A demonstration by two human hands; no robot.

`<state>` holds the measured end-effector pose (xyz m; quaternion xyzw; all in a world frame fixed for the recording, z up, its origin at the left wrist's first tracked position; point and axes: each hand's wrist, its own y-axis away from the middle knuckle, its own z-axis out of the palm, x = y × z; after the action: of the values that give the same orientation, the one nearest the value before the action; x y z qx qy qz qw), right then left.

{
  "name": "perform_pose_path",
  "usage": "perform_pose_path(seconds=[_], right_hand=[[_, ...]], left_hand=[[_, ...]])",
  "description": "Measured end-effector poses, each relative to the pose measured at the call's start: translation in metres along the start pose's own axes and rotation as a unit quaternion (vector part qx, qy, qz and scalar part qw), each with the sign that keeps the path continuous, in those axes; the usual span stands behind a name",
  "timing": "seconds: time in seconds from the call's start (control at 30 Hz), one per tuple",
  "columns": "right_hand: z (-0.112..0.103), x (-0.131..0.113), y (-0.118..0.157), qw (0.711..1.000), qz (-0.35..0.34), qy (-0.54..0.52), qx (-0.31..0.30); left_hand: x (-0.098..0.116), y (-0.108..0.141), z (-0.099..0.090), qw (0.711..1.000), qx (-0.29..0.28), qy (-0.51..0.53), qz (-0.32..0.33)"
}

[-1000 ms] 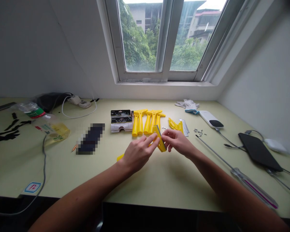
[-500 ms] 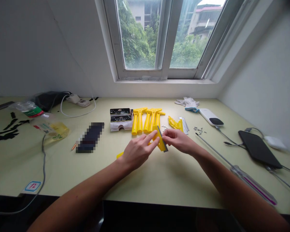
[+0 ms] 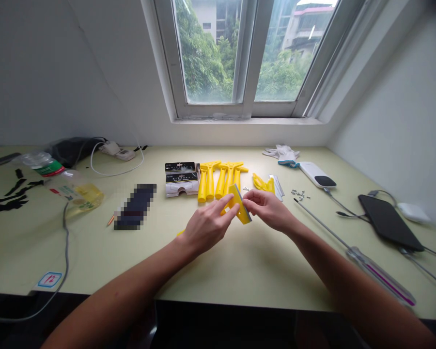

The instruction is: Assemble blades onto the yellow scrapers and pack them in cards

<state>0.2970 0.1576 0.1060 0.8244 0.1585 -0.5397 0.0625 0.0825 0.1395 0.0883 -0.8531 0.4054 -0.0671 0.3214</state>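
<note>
A yellow scraper [image 3: 241,207] with a grey blade along its edge is in my left hand [image 3: 210,224], tilted above the table. The fingers of that hand lie over its head, and the end of its handle shows past the wrist. My right hand [image 3: 263,206] is at the blade side, thumb and fingertips pinched together close to the edge. What they pinch is too small or hidden to make out. Behind the hands lie several yellow scraper handles [image 3: 221,182], small nuts [image 3: 246,189], yellow plastic parts [image 3: 263,184] and grey blades [image 3: 277,186].
Black-and-white boxes [image 3: 181,180] stand left of the handles. On the right are screws [image 3: 300,194], a long screwdriver [image 3: 380,276], a white device [image 3: 318,175], a black phone [image 3: 390,223] and gloves [image 3: 285,154]. A bottle [image 3: 63,182] lies at the left.
The scraper has tilted slightly, so more of its yellow face shows and less of the blade. Both hands stay almost where they were, the right still pinched at the edge.
</note>
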Motion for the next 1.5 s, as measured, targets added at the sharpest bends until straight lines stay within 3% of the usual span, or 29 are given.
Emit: perform_pose_path(seconds=[0.47,1.3,1.5], right_hand=[[-0.0034,0.003,-0.0006,0.999,0.026,-0.005,-0.024],[-0.0023,-0.0013,-0.0005,0.998,0.056,-0.015,-0.016],[-0.0066,-0.0008,-0.0003,0.997,0.05,0.009,-0.052]], left_hand=[[0.002,0.0034,0.0019,0.999,-0.031,-0.024,0.007],[0.002,0.0022,0.0004,0.999,-0.025,-0.033,0.019],[0.0009,0.0025,0.0001,0.999,-0.028,-0.033,0.015]])
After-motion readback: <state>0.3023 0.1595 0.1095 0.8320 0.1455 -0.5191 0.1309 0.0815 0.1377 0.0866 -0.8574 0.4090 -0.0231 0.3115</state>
